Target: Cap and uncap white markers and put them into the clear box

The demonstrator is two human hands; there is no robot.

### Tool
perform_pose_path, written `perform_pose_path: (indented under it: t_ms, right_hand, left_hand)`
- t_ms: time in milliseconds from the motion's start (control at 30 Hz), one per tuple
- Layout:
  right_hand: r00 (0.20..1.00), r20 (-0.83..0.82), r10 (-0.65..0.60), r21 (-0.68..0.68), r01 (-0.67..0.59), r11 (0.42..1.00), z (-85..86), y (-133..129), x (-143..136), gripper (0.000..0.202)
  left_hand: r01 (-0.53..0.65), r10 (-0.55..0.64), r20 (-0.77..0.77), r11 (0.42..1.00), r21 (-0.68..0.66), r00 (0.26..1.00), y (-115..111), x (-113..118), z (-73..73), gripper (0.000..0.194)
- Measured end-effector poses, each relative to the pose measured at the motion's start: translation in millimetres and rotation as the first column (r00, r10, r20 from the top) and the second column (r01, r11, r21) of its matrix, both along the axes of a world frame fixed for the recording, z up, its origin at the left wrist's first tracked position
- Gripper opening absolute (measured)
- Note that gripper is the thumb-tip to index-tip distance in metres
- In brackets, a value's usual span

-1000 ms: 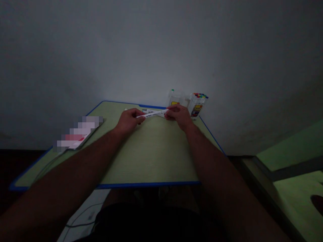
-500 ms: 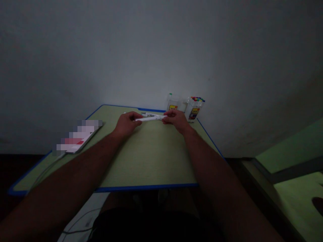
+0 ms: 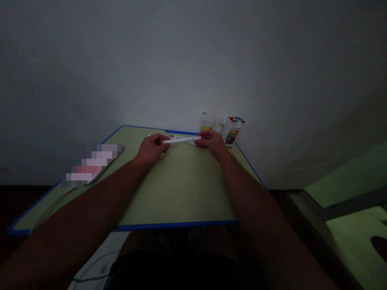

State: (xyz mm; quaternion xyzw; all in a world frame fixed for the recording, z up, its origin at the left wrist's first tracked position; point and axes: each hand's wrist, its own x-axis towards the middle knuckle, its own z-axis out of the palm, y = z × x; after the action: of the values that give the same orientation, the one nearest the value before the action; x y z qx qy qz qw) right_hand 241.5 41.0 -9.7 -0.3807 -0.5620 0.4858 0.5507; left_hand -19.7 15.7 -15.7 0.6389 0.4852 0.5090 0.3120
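Dimly lit, a wall backs the blue-edged table below the marker.

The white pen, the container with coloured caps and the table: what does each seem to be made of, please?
White pen: probably smooth plastic, given its even, pale barrel.
Container: apparently clear plastic, as its see-through walls suggest; finish hard to judge.
Table: perhaps laminate with a matte finish, showing faint grain and no glare; its blue edging, evenly coloured, may be plastic.
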Motion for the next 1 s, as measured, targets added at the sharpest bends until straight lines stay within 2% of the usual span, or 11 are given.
perform_pose_path:
  t_ms: [133, 300, 533, 800, 1000]
  right_hand:
    - [1.000, 0.001, -0.005, -0.012, 0.005, 1.000, 1.5, -1.5, -0.6, 0.041]
    - [0.999, -0.035, -0.037, -0.056, 0.035, 0.998, 4.3, -4.3, -1.3, 0.036]
    - [0.994, -0.107, -0.035, -0.026, 0.033, 0.999, 14.5, -12.5, -4.2, 0.033]
    - [0.988, -0.086, -0.127, -0.097, 0.119, 0.988, 18.5, -13.1, -7.3, 0.016]
    - [0.981, -0.098, -0.167, -0.076, 0.160, 0.984, 23.3, -13.8, -9.3, 0.017]
  left_hand:
    - [0.000, -0.001, 0.015, 1.000, 0.011, 1.000, 2.5, -0.5, -1.6, 0.031]
    - [-0.008, 0.008, -0.009, 1.000, -0.007, 1.000, -2.4, 1.7, 2.9, 0.031]
    - [-0.006, 0.003, -0.060, 0.999, -0.042, 0.998, -5.2, 2.6, 4.6, 0.031]
    - [-0.007, 0.015, -0.117, 0.997, 0.071, 0.993, 2.8, 1.8, -0.7, 0.027]
    - [-0.067, 0.074, -0.120, 0.996, 0.055, 0.990, -1.3, 5.9, 2.7, 0.022]
